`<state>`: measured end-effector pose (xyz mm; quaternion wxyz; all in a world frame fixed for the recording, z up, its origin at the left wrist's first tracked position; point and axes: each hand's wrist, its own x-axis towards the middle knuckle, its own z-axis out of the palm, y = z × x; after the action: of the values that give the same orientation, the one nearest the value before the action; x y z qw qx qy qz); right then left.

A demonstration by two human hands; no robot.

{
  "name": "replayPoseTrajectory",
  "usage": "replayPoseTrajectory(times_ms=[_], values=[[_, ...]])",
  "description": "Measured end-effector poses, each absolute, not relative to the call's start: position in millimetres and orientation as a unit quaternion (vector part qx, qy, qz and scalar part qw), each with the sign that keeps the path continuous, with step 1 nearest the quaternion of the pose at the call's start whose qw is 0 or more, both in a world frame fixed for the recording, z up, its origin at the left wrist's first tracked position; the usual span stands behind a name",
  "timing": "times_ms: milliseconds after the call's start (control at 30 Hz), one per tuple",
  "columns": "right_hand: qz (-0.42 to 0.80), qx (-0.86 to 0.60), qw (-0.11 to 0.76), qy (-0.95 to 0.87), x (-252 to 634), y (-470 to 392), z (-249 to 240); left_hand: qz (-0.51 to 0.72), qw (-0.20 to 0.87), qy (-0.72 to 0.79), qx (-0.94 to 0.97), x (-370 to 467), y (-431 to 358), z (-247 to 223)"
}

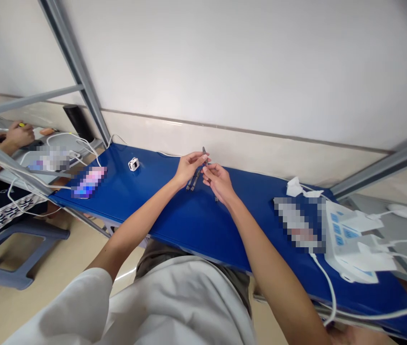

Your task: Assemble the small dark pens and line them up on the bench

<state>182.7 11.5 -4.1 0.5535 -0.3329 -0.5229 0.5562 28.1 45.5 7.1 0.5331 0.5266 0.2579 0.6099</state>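
Hold the slim dark-grey pen-like rod (204, 150) tip up, over the glossy blue tabletop (153, 187), clamped near the top between thumb and fingertips of the bare left hand (189, 166) and pinched, as far as visible, by the bare right hand (218, 181) just below. Hard to tell, behind the fingers, how far down to place the lower end. Best to line up both pinches along the rod, to avoid bending anything so thin; press lightly with the pads, rather than with the nails. Mind the loose slender dark pieces (193, 181) just beneath the left fingers, toward the body, and another small dark piece (216, 198) partly hidden beside the right hand: lower the wrists gently, without brushing either away. Leave alone the small white boxy device (133, 164), well left of the grip, and the white power strip (336, 235), well right.
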Motion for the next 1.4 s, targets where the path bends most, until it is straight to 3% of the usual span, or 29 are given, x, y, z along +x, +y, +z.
replayPoseTrajectory(times_ms=[333, 533, 1067, 1300, 1400], values=[[0.564, -0.334, 0.545, -0.524, 180.9, 13.7, -4.9, 0.582, 0.600, 0.235, 0.496, 28.5, 39.4, 10.8], [0.549, -0.326, 0.546, -0.542, 183.5, 15.0, -6.2, 0.611, 0.545, 0.255, 0.515, 29.3, 44.6, 6.0], [0.508, -0.348, 0.562, -0.553, 184.9, 19.0, -9.1, 0.606, 0.602, 0.218, 0.472, 30.2, 47.2, 6.2], [0.452, -0.382, 0.581, -0.559, 187.4, 21.4, -14.4, 0.636, 0.516, 0.292, 0.493, 30.6, 47.4, 4.6], [0.468, -0.370, 0.574, -0.561, 188.2, 21.6, -13.9, 0.627, 0.542, 0.269, 0.491, 27.1, 46.8, 6.9]])
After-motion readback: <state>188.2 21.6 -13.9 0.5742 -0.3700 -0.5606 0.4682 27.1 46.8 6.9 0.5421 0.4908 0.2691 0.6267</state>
